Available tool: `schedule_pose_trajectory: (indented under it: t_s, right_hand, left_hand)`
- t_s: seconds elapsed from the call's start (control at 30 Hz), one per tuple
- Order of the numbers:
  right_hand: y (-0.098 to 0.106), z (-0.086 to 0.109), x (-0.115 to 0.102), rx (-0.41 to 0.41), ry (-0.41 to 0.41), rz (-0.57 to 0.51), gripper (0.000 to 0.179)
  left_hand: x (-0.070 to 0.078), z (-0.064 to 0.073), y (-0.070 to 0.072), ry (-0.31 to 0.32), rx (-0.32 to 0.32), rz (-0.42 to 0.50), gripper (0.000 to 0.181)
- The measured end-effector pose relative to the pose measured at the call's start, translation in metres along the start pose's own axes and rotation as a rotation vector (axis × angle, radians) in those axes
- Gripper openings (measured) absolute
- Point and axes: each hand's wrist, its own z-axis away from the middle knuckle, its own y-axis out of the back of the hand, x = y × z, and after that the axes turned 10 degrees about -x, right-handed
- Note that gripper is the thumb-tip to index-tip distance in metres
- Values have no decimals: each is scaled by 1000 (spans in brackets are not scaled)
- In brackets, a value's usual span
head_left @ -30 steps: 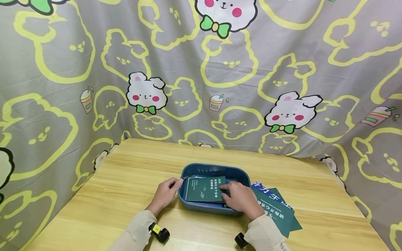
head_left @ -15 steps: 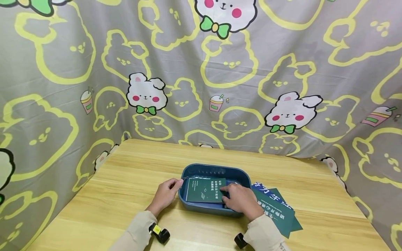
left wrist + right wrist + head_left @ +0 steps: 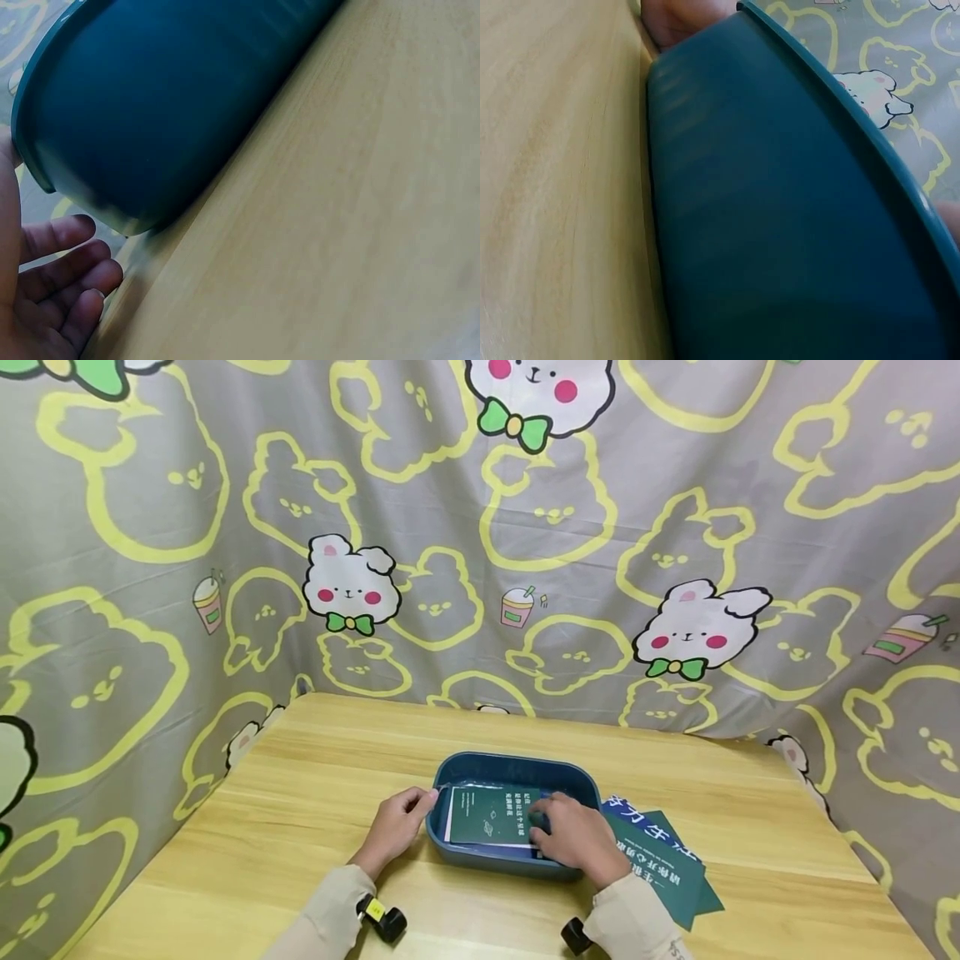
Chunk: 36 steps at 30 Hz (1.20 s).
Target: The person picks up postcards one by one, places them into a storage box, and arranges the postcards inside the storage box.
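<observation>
A dark-green, white-printed rectangular card lies inside an oblong blue tub, long axis running left to right. The right hand, nearer, bends over its right end, any pinch impossible to tell; the left hand, fingers loosely parted, rests its thumb on the tub.

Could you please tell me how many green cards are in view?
3 visible: the top green card in the blue box; on the wooden table right of it, the front green card and, partly covered, the rear green card. Others may be hidden underneath.
</observation>
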Motion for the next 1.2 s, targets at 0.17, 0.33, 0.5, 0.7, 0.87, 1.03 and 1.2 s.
schedule_pose_trajectory:
  t_s: [0.17,0.33,0.5,0.7,0.87,1.03,1.2]
  right_hand:
    - [1,0,4,53,30,-90,26]
    - [4,0,12,163,117,-348,16]
    - [18,3,34,310,104,-683,11]
    - [33,13,72,386,-89,-682,16]
    - [30,20,100,202,-170,-495,25]
    - [24,24,118,9,-242,-457,53]
    - [29,28,122,-113,-327,-409,68]
  left_hand:
    - [0,-1,-1,-1,2,-6,34]
    - [-1,1,-2,-10,2,-17,34]
    - [-1,0,-2,-7,1,-16,36]
    - [0,-2,-1,12,-5,-2,34]
    - [0,-3,0,8,2,-17,35]
    - [0,-2,1,18,-6,-21,37]
    - [1,-2,-1,15,-8,-18,36]
